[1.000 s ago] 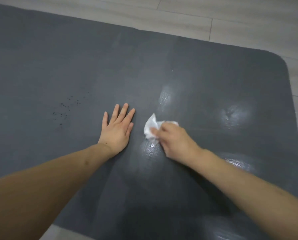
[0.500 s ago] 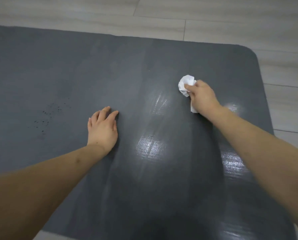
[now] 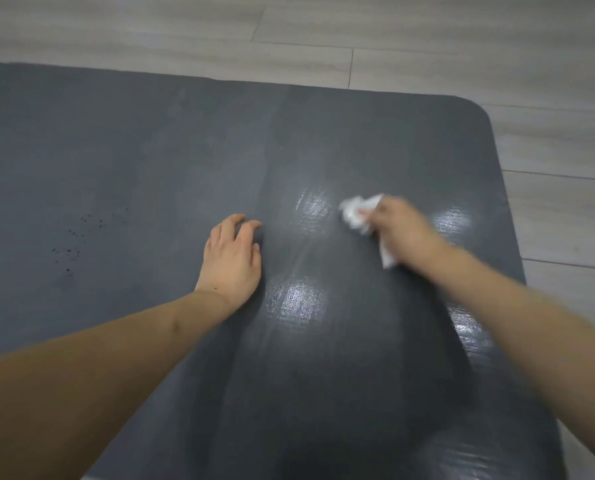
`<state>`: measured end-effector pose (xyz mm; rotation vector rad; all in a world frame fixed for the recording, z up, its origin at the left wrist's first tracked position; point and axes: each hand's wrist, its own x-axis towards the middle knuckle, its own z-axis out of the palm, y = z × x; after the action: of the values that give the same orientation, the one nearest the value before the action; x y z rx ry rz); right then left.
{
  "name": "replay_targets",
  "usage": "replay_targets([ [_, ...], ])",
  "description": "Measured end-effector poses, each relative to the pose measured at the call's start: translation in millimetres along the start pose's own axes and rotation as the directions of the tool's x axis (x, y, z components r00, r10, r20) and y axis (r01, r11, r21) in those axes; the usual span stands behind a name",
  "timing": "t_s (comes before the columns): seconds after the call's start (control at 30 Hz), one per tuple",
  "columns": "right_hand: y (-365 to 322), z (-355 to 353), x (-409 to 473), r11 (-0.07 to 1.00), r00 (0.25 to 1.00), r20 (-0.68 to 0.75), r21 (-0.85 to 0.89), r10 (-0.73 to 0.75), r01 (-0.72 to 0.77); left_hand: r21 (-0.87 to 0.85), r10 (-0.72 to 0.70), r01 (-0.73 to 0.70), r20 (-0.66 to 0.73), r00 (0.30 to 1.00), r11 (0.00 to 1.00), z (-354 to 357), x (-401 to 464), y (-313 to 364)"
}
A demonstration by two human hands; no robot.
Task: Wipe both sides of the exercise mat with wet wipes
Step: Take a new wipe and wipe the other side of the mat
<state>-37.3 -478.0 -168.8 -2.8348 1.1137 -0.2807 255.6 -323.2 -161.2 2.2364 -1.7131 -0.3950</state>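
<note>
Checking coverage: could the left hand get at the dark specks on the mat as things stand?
Probably yes. The left hand rests on the mat holding nothing, and the dark specks lie to its left with only bare mat between.

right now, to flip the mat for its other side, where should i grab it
Probably the rounded far right corner of the mat: it lies free on the floor, with no hand on it. Come from the right and lift the edge. The left hand rests mid-mat and the right hand grips the wipe.
</note>
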Motion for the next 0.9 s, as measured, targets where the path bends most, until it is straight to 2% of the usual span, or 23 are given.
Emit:
replay_targets([
  [0.03, 31.1, -6.5, 18.0, 0.975, 0.974, 0.036, -0.037, 0.222, -0.221, 0.009, 0.033, -0.033, 0.005, 0.999, 0.999, 1.8, -0.9, 4.9],
  [0.07, 53.7, -8.2, 31.1, 0.93, 0.93, 0.013, 0.0, 0.367, -0.367, 0.015, 0.062, -0.062, 0.008, 0.998, 0.998, 3.7, -2.6, 9.6],
  [0.1, 65.8, -7.0, 36.2, 0.902, 0.905, -0.02, 0.088, 0.426, -0.422, 0.015, 0.089, -0.089, 0.009, 0.996, 0.996, 4.5, -2.6, 14.4],
  [0.17, 51.6, -1.5, 17.8, 0.885, 0.889, -0.042, 0.123, 0.457, -0.449, 0.009, 0.116, -0.116, 0.01, 0.993, 0.993, 5.4, 0.7, 24.2],
  [0.23, 9.0, 0.5, -23.6, 0.913, 0.929, -0.044, 0.206, 0.367, -0.351, 0.0, 0.131, -0.131, 0.005, 0.991, 0.991, 8.2, 2.2, 34.5],
  [0.27, -11.8, 8.8, -55.1, 0.942, 0.966, -0.061, 0.244, 0.25, -0.229, -0.002, 0.152, -0.152, 0.002, 0.988, 0.988, 10.5, 2.5, 38.6],
  [0.33, -66.0, 8.0, -126.6, 0.94, 0.999, -0.006, 0.339, 0.031, -0.027, 0.008, 0.223, -0.223, 0.001, 0.975, 0.975, 15.4, 0.9, 44.8],
  [0.4, -109.8, 2.0, -190.2, 0.916, 0.969, 0.15, 0.381, -0.197, 0.127, 0.053, 0.299, -0.301, 0.031, 0.954, 0.952, 21.7, -4.7, 49.1],
  [0.43, -122.3, -6.8, -203.6, 0.917, 0.93, 0.279, 0.379, -0.24, 0.123, 0.08, 0.328, -0.331, 0.056, 0.943, 0.94, 24.4, -7.2, 51.2],
  [0.47, -125.2, -12.6, -204.2, 0.919, 0.913, 0.322, 0.376, -0.252, 0.122, 0.103, 0.352, -0.359, 0.082, 0.932, 0.927, 26.7, -9.8, 53.7],
  [0.5, -117.1, -17.2, -190.0, 0.913, 0.916, 0.293, 0.38, -0.273, 0.15, 0.123, 0.372, -0.383, 0.101, 0.923, 0.916, 28.4, -11.9, 56.6],
  [0.57, -75.4, -22.7, -140.7, 0.952, 0.963, 0.199, 0.283, -0.179, 0.118, 0.16, 0.41, -0.426, 0.125, 0.904, 0.89, 30.0, -13.9, 62.2],
  [0.6, -40.5, -18.1, -112.3, 0.968, 0.986, 0.14, 0.246, -0.088, 0.051, 0.176, 0.42, -0.438, 0.132, 0.898, 0.881, 30.1, -13.6, 65.0],
  [0.63, -3.6, -19.1, -83.3, 0.96, 0.992, 0.107, 0.265, 0.061, -0.087, 0.185, 0.423, -0.443, 0.138, 0.895, 0.877, 29.7, -12.5, 68.7],
  [0.67, 32.4, -18.3, -59.2, 0.929, 0.966, 0.101, 0.265, 0.239, -0.258, 0.189, 0.421, -0.443, 0.144, 0.895, 0.877, 29.2, -10.6, 73.0],
  [0.7, 64.6, -16.9, -42.6, 0.868, 0.903, 0.103, 0.249, 0.417, -0.43, 0.197, 0.416, -0.439, 0.147, 0.897, 0.876, 29.2, -9.3, 77.5],
  [0.73, 93.4, -14.1, -32.3, 0.822, 0.85, 0.047, 0.233, 0.525, -0.52, 0.208, 0.412, -0.435, 0.146, 0.899, 0.876, 29.9, -8.2, 82.0],
  [0.8, 116.6, -7.3, -30.5, 0.802, 0.811, -0.046, 0.193, 0.583, -0.566, 0.217, 0.411, -0.435, 0.149, 0.9, 0.874, 31.2, -5.4, 88.4],
  [0.87, 93.6, -9.6, -57.5, 0.855, 0.868, -0.051, 0.21, 0.494, -0.475, 0.223, 0.401, -0.426, 0.15, 0.904, 0.877, 31.2, -2.5, 90.0],
  [0.9, 69.1, -11.6, -82.7, 0.86, 0.893, -0.005, 0.273, 0.45, -0.432, 0.224, 0.388, -0.412, 0.145, 0.91, 0.883, 31.8, -0.9, 89.7],
])
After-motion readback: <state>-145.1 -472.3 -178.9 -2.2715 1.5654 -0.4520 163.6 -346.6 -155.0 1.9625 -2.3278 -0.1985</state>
